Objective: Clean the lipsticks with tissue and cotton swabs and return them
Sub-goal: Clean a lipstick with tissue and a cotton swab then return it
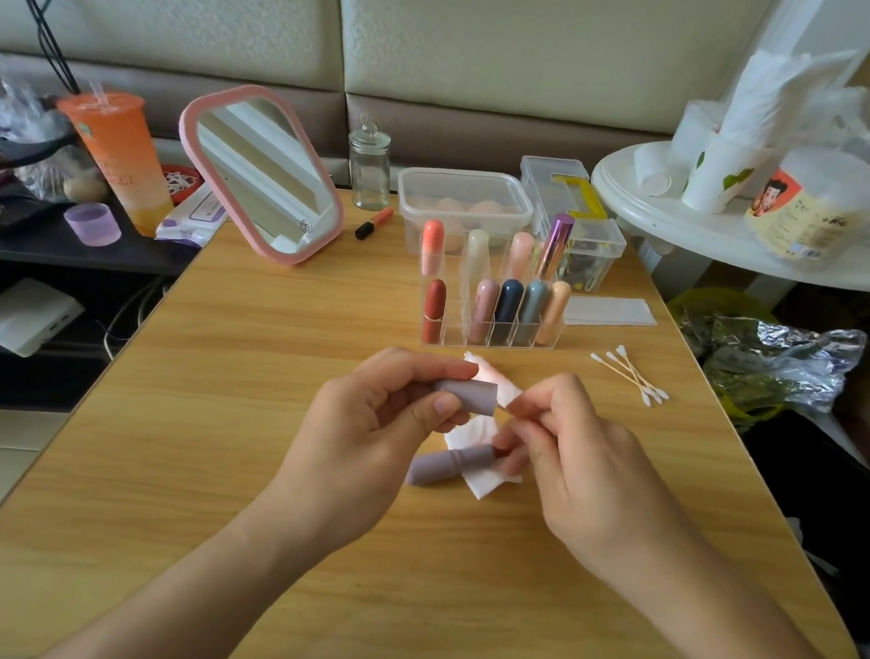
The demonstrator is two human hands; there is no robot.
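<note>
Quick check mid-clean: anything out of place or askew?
The purple metallic lipstick leans tilted in the clear organizer's back row; an orange lip pen lies loose on the table beside the pink mirror.

You're in a home: padded sofa back (494, 40) behind your wooden table (269, 317), pink vanity mirror (263, 173), takeaway drink cup (121, 153), lipstick rack (489, 328). Left shelf (139, 254) looks like household clutter, too blurry to itemise.
</note>
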